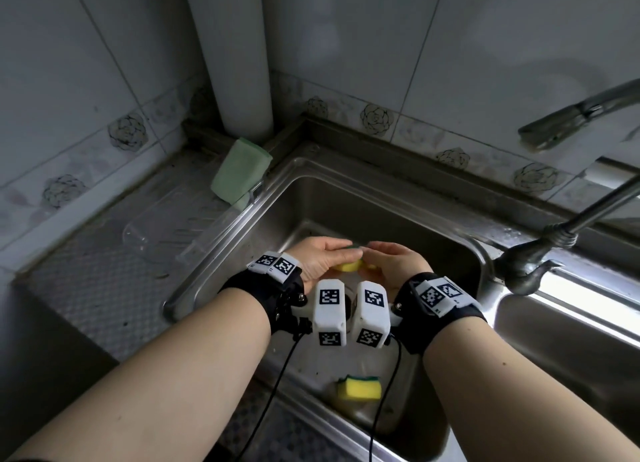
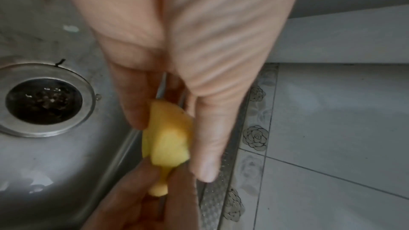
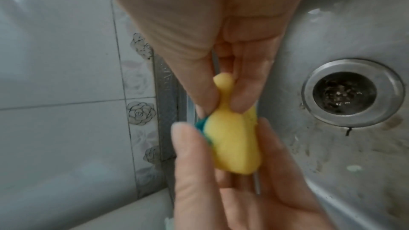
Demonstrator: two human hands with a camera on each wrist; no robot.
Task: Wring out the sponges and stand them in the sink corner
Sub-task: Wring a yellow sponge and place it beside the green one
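Note:
Over the steel sink (image 1: 349, 198), both hands squeeze one yellow sponge with a green scrub side (image 1: 349, 265) (image 2: 168, 139) (image 3: 232, 142). My left hand (image 1: 323, 257) (image 2: 177, 93) grips one end between thumb and fingers. My right hand (image 1: 391, 259) (image 3: 221, 85) pinches the other end, so the foam bulges between them. A second yellow-and-green sponge (image 1: 360, 387) lies flat on the sink floor near the front edge. A pale green sponge (image 1: 240, 172) leans upright in the back left corner, against the white pipe (image 1: 235, 56).
The drain strainer (image 2: 44, 100) (image 3: 344, 93) sits in the sink floor beneath the hands. A metal tap (image 1: 561, 233) arches in from the right. A clear plastic tray (image 1: 173, 233) lies on the left drainboard. Tiled walls close the back.

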